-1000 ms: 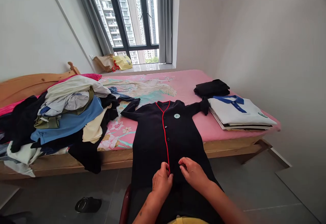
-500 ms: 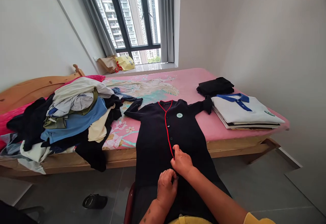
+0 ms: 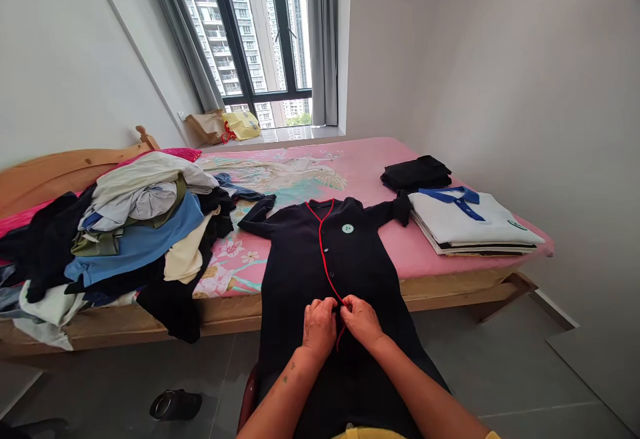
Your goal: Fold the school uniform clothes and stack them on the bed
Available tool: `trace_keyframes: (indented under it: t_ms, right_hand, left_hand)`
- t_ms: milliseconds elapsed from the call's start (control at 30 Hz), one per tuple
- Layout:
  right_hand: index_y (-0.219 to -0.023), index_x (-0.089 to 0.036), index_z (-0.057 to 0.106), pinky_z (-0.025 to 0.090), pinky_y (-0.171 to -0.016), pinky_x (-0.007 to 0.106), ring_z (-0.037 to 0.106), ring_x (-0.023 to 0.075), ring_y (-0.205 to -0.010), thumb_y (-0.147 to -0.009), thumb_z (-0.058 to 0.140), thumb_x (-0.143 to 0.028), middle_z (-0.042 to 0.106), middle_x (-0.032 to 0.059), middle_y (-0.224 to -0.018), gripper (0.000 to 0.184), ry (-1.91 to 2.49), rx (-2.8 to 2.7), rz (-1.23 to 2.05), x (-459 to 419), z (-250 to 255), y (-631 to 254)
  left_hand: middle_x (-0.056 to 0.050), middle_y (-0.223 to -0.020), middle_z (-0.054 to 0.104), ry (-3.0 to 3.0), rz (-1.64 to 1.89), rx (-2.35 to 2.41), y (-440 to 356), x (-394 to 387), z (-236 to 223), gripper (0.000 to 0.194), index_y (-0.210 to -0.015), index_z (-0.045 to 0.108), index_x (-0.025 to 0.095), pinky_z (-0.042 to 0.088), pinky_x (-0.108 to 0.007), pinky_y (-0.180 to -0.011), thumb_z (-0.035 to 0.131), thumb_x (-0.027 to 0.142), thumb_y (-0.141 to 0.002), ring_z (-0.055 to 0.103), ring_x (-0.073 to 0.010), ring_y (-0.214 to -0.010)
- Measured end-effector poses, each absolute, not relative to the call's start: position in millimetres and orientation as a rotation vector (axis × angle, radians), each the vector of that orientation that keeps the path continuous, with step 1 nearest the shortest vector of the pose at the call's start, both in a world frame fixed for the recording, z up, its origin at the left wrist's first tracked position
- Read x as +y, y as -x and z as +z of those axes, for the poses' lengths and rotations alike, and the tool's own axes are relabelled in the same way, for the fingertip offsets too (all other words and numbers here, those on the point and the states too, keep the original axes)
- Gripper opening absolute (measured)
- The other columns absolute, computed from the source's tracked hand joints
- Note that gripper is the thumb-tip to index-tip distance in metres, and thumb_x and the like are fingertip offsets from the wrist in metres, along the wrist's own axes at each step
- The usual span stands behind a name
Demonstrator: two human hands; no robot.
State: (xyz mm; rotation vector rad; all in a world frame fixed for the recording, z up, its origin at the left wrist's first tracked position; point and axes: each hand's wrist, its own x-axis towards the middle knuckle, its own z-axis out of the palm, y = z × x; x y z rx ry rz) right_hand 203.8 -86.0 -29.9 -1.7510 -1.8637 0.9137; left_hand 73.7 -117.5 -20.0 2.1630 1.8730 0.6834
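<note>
A black button-front garment [image 3: 320, 259] with red piping and a round green badge lies from the pink bed [image 3: 350, 159] down over its edge toward me. My left hand [image 3: 319, 328] and my right hand [image 3: 361, 320] meet at the red-trimmed front opening, below the two visible buttons. Both hands pinch the fabric edges there, fingers curled and touching each other. What lies between the fingertips is hidden.
A heap of unfolded clothes [image 3: 115, 232] covers the bed's left side. Folded shirts, white with a blue collar on top [image 3: 470, 222], and a folded black item [image 3: 416, 172] sit at the right. A black slipper [image 3: 175, 404] lies on the floor. Paper bags [image 3: 225, 124] rest on the windowsill.
My left hand has moved up level with the right. Both hands have come together at the red placket, higher on the garment than a second ago.
</note>
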Motion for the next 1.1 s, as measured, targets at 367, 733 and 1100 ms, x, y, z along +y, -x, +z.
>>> trace_keyframes:
  t_ms: [367,733,1100]
  right_hand:
    - [-0.074,-0.02,0.06,0.029,-0.058,0.022,0.055,0.0133,-0.067,-0.075,0.054,-0.024,0.064,0.0,-0.073,0.007,1.797,-1.876,0.925,-82.1,-32.0,-200.1]
    - [-0.073,-0.021,0.059,0.03,-0.056,0.022,0.055,0.0124,-0.065,-0.078,0.051,-0.026,0.062,-0.0015,-0.07,0.011,1.753,-1.801,0.931,-85.6,-34.7,-199.3]
    - [-0.072,-0.019,0.062,0.033,-0.055,0.021,0.051,0.0117,-0.057,-0.087,0.038,-0.034,0.057,-0.002,-0.059,0.033,1.535,-1.773,1.027,-84.3,-37.9,-203.3]
  left_hand:
    - [-0.008,-0.08,0.062,-2.173,0.487,2.009,-79.6,-93.0,-24.7,0.019,-0.085,0.055,0.018,0.029,-0.035,-0.075,0.045,0.006,-0.076,0.052,-0.0233,-0.083]
    - [0.0,-0.073,0.052,-2.042,0.665,1.815,-70.8,-95.7,-26.4,0.017,-0.075,0.042,0.022,0.036,-0.025,-0.065,0.041,0.005,-0.073,0.05,-0.0136,-0.068]
    - [0.004,-0.064,0.043,-1.94,0.932,1.614,-63.8,-93.5,-31.6,0.017,-0.064,0.034,0.021,0.033,-0.023,-0.059,0.042,0.008,-0.069,0.041,-0.0109,-0.061]
